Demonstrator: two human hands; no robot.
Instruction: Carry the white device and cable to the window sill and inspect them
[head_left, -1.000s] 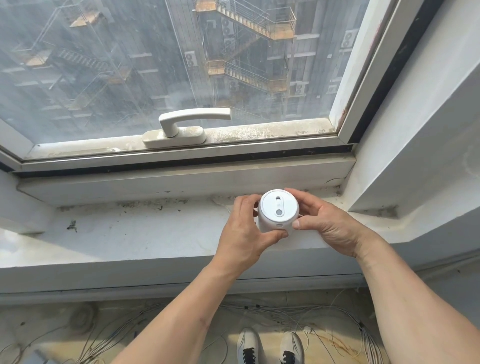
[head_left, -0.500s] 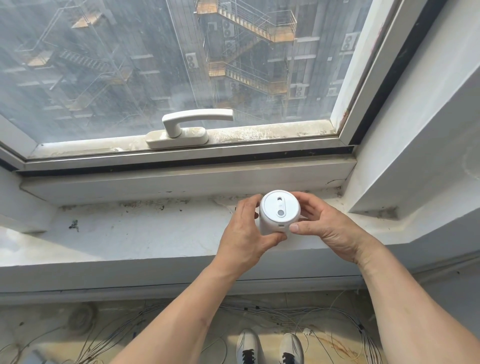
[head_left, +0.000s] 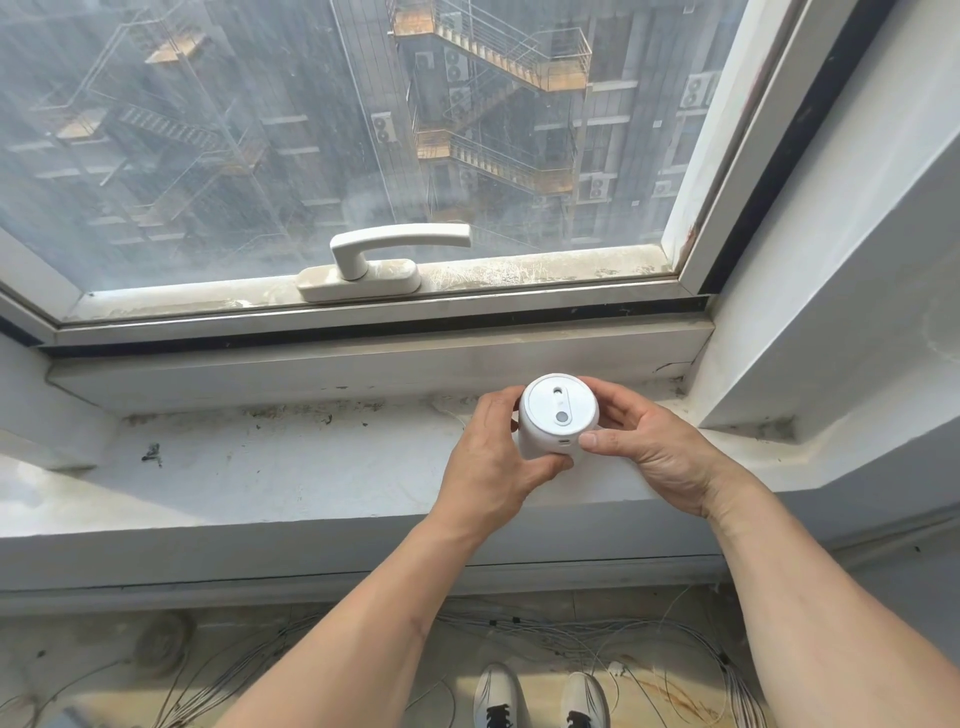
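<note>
A small white cylindrical device (head_left: 557, 415) is held over the window sill (head_left: 270, 467), its round end face turned up toward me, showing a small hole and a grey dot. A small port shows low on its side. My left hand (head_left: 493, 462) wraps its left side with the thumb underneath. My right hand (head_left: 649, 447) grips its right side, thumb pressing near the port. A thin white cable (head_left: 454, 413) shows faintly on the sill just behind my left hand; most of it is hidden.
Behind the sill, a white window handle (head_left: 384, 254) sits on the closed window frame. The white wall reveal (head_left: 831, 312) closes the sill on the right. On the floor below lie many loose wires (head_left: 571, 639) around my shoes (head_left: 540, 696).
The device has turned slightly in my hands, so the grey dot now lies lower right on its face. Both hands stay in the same place above the sill.
</note>
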